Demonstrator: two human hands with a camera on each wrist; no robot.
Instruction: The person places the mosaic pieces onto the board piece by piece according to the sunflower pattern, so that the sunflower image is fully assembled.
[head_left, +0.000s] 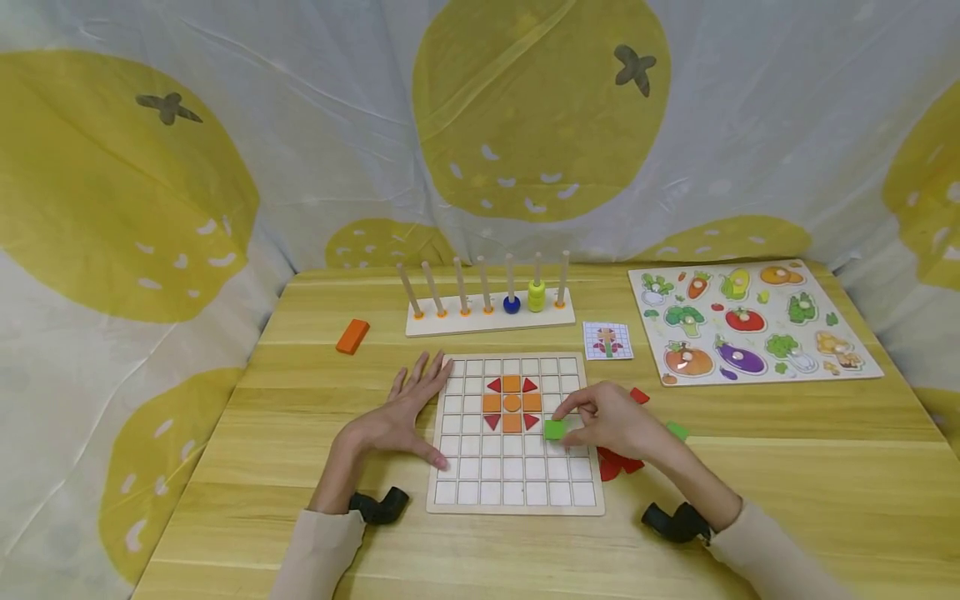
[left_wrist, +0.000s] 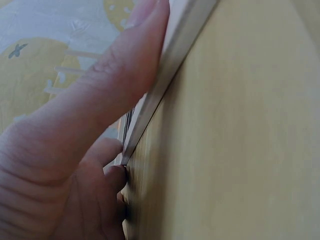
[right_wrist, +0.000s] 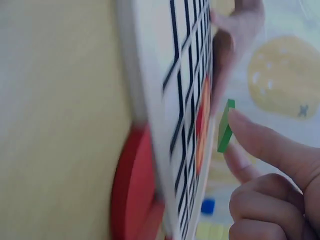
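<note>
Between thumb and forefinger, my right hand pinches a green square tile over the right part of a wooden grid board. The right wrist view shows this green tile tilted and held a little off the board's surface. My left hand rests along the board's left edge, fingers spread, thumb on the lower left squares. On the board an orange circle is ringed by orange squares, with red triangles at the corners.
Red pieces lie by the board's right edge, and another green tile sits beyond my right wrist. A pattern card, a peg stand and a vegetable puzzle stand behind. An orange block lies at the back left.
</note>
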